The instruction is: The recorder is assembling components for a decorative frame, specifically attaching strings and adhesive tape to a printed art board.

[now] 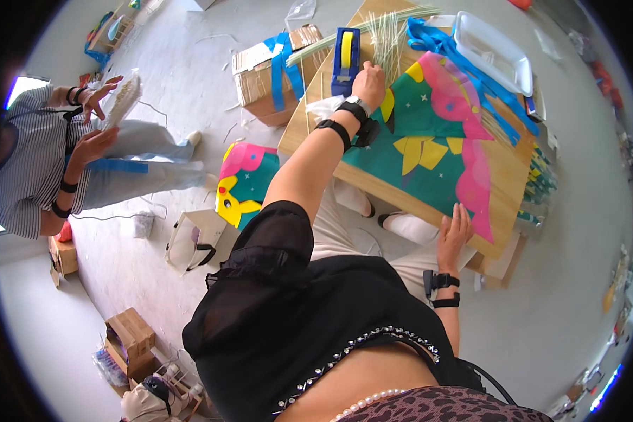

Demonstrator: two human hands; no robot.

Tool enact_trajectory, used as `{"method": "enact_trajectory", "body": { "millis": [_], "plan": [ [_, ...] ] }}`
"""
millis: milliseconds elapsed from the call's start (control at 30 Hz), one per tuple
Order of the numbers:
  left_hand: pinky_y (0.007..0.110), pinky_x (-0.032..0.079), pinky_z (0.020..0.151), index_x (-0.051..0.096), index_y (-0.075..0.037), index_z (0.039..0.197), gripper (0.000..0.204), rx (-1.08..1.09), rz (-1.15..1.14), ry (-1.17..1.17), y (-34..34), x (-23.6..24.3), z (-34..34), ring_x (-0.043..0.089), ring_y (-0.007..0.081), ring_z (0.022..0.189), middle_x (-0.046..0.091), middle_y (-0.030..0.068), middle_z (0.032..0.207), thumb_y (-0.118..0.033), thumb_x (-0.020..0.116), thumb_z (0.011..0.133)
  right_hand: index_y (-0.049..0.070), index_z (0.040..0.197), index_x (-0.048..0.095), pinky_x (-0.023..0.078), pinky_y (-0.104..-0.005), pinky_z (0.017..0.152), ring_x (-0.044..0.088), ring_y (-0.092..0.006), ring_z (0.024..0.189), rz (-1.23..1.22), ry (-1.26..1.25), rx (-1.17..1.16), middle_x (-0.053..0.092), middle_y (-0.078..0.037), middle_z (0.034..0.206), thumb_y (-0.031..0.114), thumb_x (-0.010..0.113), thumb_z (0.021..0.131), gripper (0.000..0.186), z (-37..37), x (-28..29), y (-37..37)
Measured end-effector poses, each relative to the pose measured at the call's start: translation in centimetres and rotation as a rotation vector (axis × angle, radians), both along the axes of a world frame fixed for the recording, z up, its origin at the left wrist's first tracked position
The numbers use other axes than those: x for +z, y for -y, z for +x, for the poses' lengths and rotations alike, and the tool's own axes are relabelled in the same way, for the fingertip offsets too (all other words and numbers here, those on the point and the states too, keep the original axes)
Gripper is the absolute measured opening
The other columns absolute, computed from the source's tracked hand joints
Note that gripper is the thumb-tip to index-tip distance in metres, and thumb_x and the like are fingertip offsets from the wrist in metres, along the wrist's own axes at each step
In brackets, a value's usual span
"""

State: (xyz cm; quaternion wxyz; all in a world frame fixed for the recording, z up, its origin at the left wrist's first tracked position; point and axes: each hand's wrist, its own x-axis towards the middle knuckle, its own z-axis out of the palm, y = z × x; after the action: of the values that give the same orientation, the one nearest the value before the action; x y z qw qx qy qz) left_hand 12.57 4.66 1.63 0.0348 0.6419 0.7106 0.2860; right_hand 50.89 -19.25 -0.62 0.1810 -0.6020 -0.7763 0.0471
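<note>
A green printed fabric sheet with a pink scalloped border and yellow shapes lies on the wooden table. My left hand reaches across to its far left corner, with the fingers curled beside a bundle of thin pale sticks. What those fingers pinch, if anything, is hidden. A blue tape dispenser with a yellow roll stands just left of that hand. My right hand rests on the sheet's near pink edge, fingers stretched out and holding nothing.
Blue ribbon and a clear plastic tub lie at the table's far right. A taped carton stands left of the table. Another printed sheet hangs below my left arm. At left, another person holds a white packet.
</note>
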Motion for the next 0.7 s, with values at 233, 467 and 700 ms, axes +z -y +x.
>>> {"method": "enact_trajectory", "body": {
  "millis": [233, 467, 700],
  "plan": [
    [0.041, 0.062, 0.08, 0.07, 0.004, 0.103, 0.02, 0.072, -0.241, -0.15, -6.5, -3.0, -1.4, 0.074, 0.0377, 0.096, 0.073, 0.0258, 0.101, -0.006, 0.059, 0.089, 0.005, 0.146, 0.05, 0.028, -0.0496, 0.118, 0.044, -0.0325, 0.14, -0.061, -0.005, -0.011, 0.052, -0.014, 0.147, 0.024, 0.057, 0.103, 0.047, 0.1, 0.8, 0.5],
    [0.048, 0.06, 0.08, 0.071, -0.001, 0.095, 0.015, 0.074, -0.099, 0.047, -8.8, -3.3, 0.9, 0.072, 0.0423, 0.094, 0.069, 0.0256, 0.107, -0.011, 0.065, 0.085, 0.004, 0.145, 0.05, 0.028, -0.0502, 0.118, 0.044, -0.0327, 0.139, -0.096, -0.037, -0.024, 0.052, -0.015, 0.146, 0.022, 0.057, 0.103, 0.047, 0.5, 1.1, -0.1],
    [0.049, 0.056, 0.092, 0.076, -0.002, 0.098, 0.025, 0.201, -0.305, 0.192, -11.8, -3.8, 2.6, 0.069, 0.0428, 0.105, 0.072, 0.0239, 0.111, -0.018, 0.063, 0.083, 0.003, 0.144, 0.05, 0.031, -0.0504, 0.116, 0.046, -0.0334, 0.137, -0.083, -0.064, -0.001, 0.053, -0.015, 0.144, 0.018, 0.061, 0.101, 0.047, -0.3, 1.0, -0.4]
  ]
}}
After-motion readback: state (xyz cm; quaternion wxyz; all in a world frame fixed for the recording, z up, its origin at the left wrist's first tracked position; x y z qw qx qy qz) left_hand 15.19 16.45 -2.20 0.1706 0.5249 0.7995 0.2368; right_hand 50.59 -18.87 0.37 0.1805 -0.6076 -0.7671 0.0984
